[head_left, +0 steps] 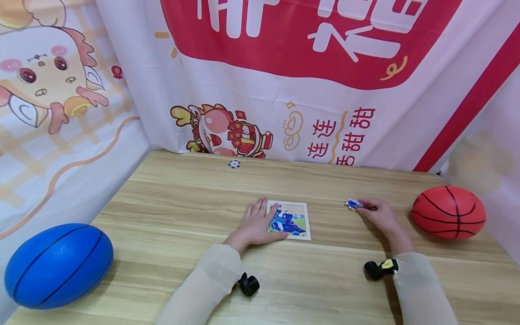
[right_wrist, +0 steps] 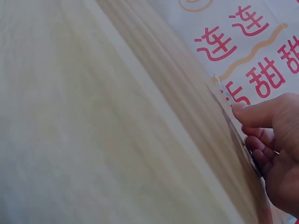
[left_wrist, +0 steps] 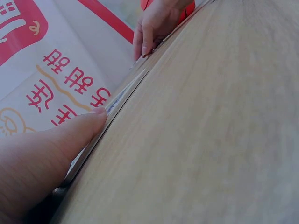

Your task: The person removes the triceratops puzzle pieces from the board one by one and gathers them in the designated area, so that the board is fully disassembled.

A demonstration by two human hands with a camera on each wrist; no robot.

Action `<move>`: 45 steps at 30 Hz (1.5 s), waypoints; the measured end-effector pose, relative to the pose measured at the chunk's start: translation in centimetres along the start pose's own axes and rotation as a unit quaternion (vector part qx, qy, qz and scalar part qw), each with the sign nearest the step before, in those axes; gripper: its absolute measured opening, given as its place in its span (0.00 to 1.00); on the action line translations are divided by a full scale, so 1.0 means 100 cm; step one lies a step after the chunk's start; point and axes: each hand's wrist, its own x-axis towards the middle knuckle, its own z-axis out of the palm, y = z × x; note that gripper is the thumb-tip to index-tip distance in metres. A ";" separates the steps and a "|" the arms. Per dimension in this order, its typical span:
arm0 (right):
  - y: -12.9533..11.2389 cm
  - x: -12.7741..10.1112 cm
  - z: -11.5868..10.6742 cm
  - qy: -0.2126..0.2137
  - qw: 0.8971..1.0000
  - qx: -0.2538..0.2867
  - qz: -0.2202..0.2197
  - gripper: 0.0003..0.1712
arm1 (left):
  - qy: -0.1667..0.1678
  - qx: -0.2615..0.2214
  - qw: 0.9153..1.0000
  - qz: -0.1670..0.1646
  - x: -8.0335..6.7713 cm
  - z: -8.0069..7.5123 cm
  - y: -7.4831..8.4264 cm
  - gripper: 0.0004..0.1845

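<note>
1. Nearest to me, two cream sleeves reach out over the wooden table, each with a small black camera strapped at the wrist.
2. Just beyond, the left hand lies flat with straight fingers on the left edge of the puzzle board, pinning it to the table rather than grasping it.
3. Off to the right, well apart from the board, the right hand pinches a small blue puzzle piece at its fingertips, the piece low at the tabletop.
4. As I judge it, the step in hand is picking up a loose piece while the board is steadied; the next move calls for carrying the piece across to the board, turning it to match the picture, and keeping the left hand firm so the board does not slide.
5. Further out sit a blue ball at the left edge and an orange basketball at the right; a small round token lies near the back, under the printed banner.
6. Only the head view shows the board's picture and both balls.
7. From the left wrist, I see the board edge-on, thin under the thumb, with the other hand far behind.
8. From the right wrist, the curled fingers show close up, but the piece is barely visible.
</note>
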 end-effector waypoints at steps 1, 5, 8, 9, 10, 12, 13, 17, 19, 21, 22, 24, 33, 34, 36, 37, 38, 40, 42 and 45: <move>0.001 0.000 0.001 0.005 1.000 -0.005 -0.003 0.18 | -0.001 -0.001 1.000 -0.001 0.000 0.000 0.000 0.50; 0.001 0.001 0.005 0.017 0.999 -0.015 -0.022 0.16 | -0.003 -0.006 1.000 -0.003 0.000 0.000 0.000 0.50; -0.001 0.001 0.005 0.019 0.999 -0.022 -0.027 0.16 | -0.004 -0.005 1.000 -0.003 0.000 0.000 0.000 0.50; -0.002 0.001 0.005 0.019 0.999 -0.023 -0.026 0.16 | -0.003 -0.004 1.000 -0.004 0.000 -0.001 0.001 0.50; -0.003 0.001 0.005 0.019 0.999 -0.023 -0.024 0.16 | -0.003 -0.003 1.000 -0.004 0.000 -0.001 0.001 0.50; -0.004 0.001 0.005 0.015 0.999 -0.022 -0.020 0.16 | -0.003 -0.002 1.000 -0.005 0.000 -0.001 0.001 0.50; -0.005 0.000 0.004 0.013 0.999 -0.023 -0.019 0.16 | -0.004 -0.001 1.000 -0.005 0.000 -0.001 0.001 0.50; -0.006 0.000 0.003 0.000 1.000 -0.027 -0.008 0.17 | -0.004 0.000 1.000 -0.006 -0.001 -0.002 0.001 0.50; -0.005 0.000 0.003 -0.006 1.000 -0.030 -0.002 0.18 | -0.003 -0.001 1.000 -0.006 0.000 -0.001 0.001 0.50; -0.005 0.000 0.003 -0.012 1.000 -0.028 0.003 0.18 | -0.004 -0.001 1.000 -0.005 0.000 -0.001 0.000 0.50; -0.005 0.000 0.002 -0.014 0.999 -0.029 0.004 0.18 | -0.004 -0.002 1.000 -0.006 0.000 -0.001 0.001 0.50; -0.005 0.000 0.002 -0.018 0.999 -0.029 0.006 0.19 | -0.006 -0.004 1.000 -0.007 0.000 -0.001 0.001 0.50; -0.013 0.003 -0.001 -0.043 0.999 -0.021 0.001 0.21 | -0.006 -0.004 1.000 -0.013 0.001 0.000 0.000 0.50; -0.013 0.003 -0.002 -0.047 0.999 -0.017 0.002 0.21 | -0.006 -0.005 1.000 -0.012 0.001 0.001 0.000 0.50; -0.016 0.004 -0.004 -0.051 0.999 -0.006 0.009 0.23 | -0.004 -0.010 1.000 -0.009 0.002 0.001 -0.001 0.51; -0.017 0.004 -0.005 -0.050 0.999 -0.001 0.015 0.24 | -0.003 -0.016 1.000 -0.007 0.002 0.001 -0.001 0.51; -0.018 0.004 -0.007 -0.048 0.999 0.005 0.023 0.24 | -0.003 -0.023 1.000 -0.005 0.002 0.000 -0.001 0.51; -0.023 0.003 -0.009 -0.046 0.997 0.025 0.051 0.26 | -0.002 -0.043 0.999 -0.002 0.001 -0.002 -0.002 0.51; -0.028 0.001 -0.010 -0.046 0.994 0.056 0.084 0.29 | 0.003 -0.067 0.998 0.001 0.001 -0.003 -0.003 0.52; -0.040 -0.001 -0.009 -0.046 0.986 0.095 0.126 0.32 | 0.008 -0.093 0.996 -0.005 0.001 -0.006 -0.005 0.51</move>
